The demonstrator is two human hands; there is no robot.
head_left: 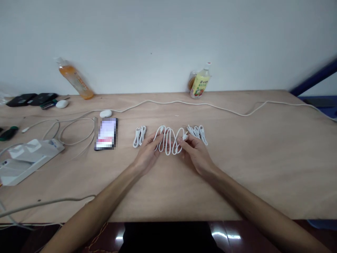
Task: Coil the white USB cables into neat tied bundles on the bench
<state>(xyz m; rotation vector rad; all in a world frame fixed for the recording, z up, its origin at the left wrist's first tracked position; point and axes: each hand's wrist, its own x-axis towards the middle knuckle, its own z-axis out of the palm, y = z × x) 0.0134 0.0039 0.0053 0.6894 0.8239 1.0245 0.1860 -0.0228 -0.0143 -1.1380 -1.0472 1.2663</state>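
A white cable (167, 142) hangs in loose zigzag loops between my two hands, just above the wooden table. My left hand (149, 151) pinches its left end, with the thumb near a plug. On the other side, my right hand (196, 151) grips the right end, where another connector shows by the thumb. Beside my left fingers lies a bundled white cable (139, 136). More bundled white cable (197, 133) rests on the table just behind my right hand, partly covered by it.
A phone (106, 134) lies to the left, near a white earbud case (105, 114). Farther left is a white power strip (31, 160) with plugs and loose cords. An orange drink bottle (76, 80) and a yellow-labelled bottle (200, 82) stand by the wall. One long cord (179, 102) crosses the table.
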